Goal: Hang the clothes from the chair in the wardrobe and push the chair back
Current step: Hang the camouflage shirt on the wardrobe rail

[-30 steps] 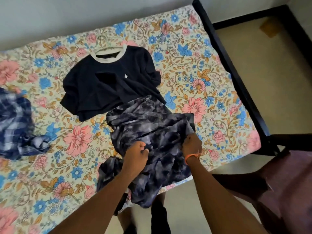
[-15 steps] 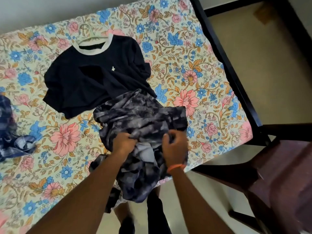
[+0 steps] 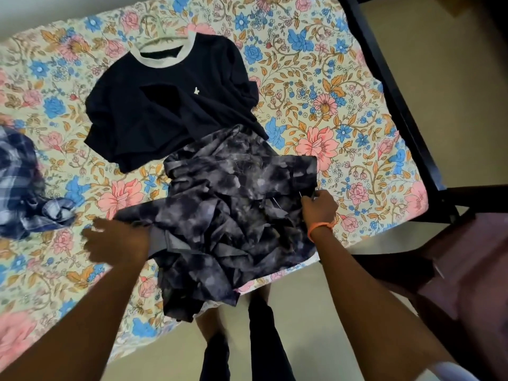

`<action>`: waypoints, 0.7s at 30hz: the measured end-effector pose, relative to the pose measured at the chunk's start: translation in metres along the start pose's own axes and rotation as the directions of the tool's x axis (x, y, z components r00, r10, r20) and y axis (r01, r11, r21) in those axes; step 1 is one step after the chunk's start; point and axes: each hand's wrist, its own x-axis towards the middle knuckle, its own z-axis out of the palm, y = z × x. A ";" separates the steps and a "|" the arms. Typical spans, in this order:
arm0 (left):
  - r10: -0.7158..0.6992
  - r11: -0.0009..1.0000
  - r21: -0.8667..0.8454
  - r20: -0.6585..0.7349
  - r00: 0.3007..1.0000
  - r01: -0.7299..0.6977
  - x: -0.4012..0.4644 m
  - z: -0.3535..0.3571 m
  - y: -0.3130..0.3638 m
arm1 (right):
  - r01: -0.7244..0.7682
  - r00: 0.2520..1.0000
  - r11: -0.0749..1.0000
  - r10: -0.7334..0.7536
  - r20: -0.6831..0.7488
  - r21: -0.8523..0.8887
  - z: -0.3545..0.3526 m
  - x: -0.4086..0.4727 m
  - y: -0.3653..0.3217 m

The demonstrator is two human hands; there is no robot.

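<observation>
A bed [image 3: 357, 111] with a floral sheet fills most of the view, its dark frame [image 3: 390, 86] running along the right edge. Beige floor [image 3: 450, 105] lies to the right and near. A dark brown chair [image 3: 467, 265] stands at the near right, just beside the bed's corner. A navy tee [image 3: 170, 105] with a pale collar lies flat on a hanger toward the far side. A crumpled grey mottled shirt [image 3: 233, 215] sits at the near edge, partly hanging over it. A plaid shirt [image 3: 22, 182] lies bunched at the left. The left hand [image 3: 118, 243], blurred, has its grip curled on the mottled shirt's left edge. The right hand [image 3: 319, 207], an orange band at its wrist, pinches the shirt's right edge.
</observation>
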 end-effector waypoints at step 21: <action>0.873 0.050 0.079 0.480 0.082 -0.996 -0.133 0.111 0.215 | 0.094 0.982 0.993 -0.081 0.171 -0.070 -0.005 0.024 0.028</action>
